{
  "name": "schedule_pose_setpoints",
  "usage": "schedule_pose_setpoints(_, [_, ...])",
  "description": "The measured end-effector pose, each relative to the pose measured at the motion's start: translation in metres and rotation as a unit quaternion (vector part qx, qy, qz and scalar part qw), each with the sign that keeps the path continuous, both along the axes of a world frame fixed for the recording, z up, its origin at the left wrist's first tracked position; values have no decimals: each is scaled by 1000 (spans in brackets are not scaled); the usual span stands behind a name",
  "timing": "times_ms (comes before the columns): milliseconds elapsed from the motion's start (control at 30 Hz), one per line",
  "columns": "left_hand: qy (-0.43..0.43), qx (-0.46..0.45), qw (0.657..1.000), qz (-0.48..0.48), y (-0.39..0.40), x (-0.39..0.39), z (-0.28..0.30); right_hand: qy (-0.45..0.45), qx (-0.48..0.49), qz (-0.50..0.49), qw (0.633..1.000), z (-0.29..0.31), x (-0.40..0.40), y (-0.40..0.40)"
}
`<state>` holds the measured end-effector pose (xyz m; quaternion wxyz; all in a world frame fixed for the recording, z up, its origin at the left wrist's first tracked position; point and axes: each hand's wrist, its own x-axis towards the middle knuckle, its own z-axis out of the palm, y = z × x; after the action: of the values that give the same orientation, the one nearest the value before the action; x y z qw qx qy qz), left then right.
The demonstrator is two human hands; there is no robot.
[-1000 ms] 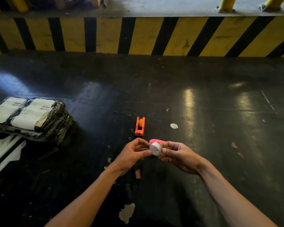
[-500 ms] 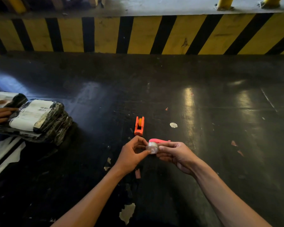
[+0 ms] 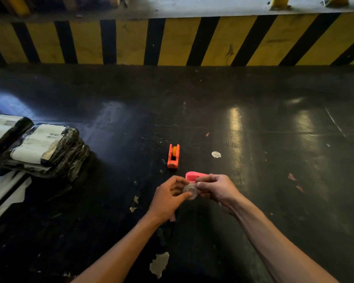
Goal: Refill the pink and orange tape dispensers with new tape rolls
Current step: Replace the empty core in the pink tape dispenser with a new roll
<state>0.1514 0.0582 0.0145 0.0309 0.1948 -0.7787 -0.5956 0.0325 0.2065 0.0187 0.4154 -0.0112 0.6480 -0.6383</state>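
A small clear tape roll [image 3: 189,190] is pinched between my left hand [image 3: 170,198] and my right hand [image 3: 217,189], low in the middle of the view. Just behind my right hand's fingers the pink tape dispenser [image 3: 193,176] lies on the dark table, partly hidden. Whether my right hand touches it I cannot tell. The orange tape dispenser [image 3: 173,156] stands alone a little farther back and to the left, with a roll core inside it.
A stack of black-wrapped parcels with white labels [image 3: 39,148] sits at the left edge, with white sheets [image 3: 6,190] below it. A yellow-and-black striped barrier [image 3: 172,41] runs across the back. A round white sticker [image 3: 216,154] and paper scraps dot the table.
Both hands stayed on the tape roll and shifted slightly while turning it. Another person's hand, on the parcels half a second ago, is gone from the left edge.
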Motion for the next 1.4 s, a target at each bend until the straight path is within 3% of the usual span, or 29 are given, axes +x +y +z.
schedule_pose_setpoints(367, [15, 50, 997, 50, -1, -1, 0, -34, -48, -16, 998, 4, -2, 4])
schedule_pose_setpoints(700, [8, 128, 991, 37, -9, -1, 1, 34, -97, 17, 995, -7, 14, 8])
schedule_pose_setpoints(967, [-25, 175, 984, 40, -9, -4, -1, 168, -73, 71, 981, -15, 19, 16])
schedule_pose_setpoints(1100, [-45, 157, 987, 5, -13, -11, -5, 258, -14, 108, 960, -13, 12, 16])
schedule_pose_setpoints(1400, [-28, 143, 989, -9, -23, -36, -15, 342, 27, 97, 934, -14, -10, 10])
